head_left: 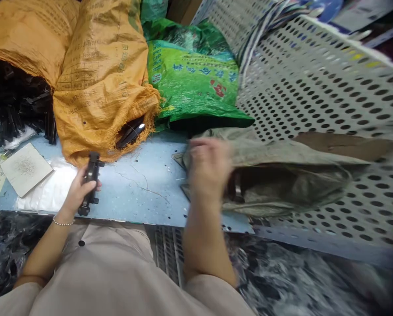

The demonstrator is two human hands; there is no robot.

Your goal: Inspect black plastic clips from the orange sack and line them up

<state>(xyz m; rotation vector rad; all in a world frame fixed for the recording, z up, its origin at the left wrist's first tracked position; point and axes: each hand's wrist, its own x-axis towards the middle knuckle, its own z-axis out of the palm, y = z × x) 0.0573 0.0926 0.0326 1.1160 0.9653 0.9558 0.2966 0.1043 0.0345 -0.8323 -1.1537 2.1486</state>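
Note:
Near the front edge of the light-blue table [144, 202], my left hand [80, 188] grips a long black plastic part [90, 180] with small side knobs, held roughly upright in the picture. My right hand [209, 164] is smeared by motion at the left end of a grey-green woven sack [291, 188]; whether its fingers hold anything cannot be made out. The sack's mouth gapes, with a dark shiny piece [236, 186] inside. Just beyond my left hand lies an orange woven sack [101, 87], a black part [130, 134] showing in its frayed opening.
A green printed sack [196, 83] stands at the back beside a white perforated crate wall [315, 79]. Many black parts [19, 105] spill from another orange sack [28, 35] at left. A square tile [26, 170] and white plastic bags [48, 188] lie on the table.

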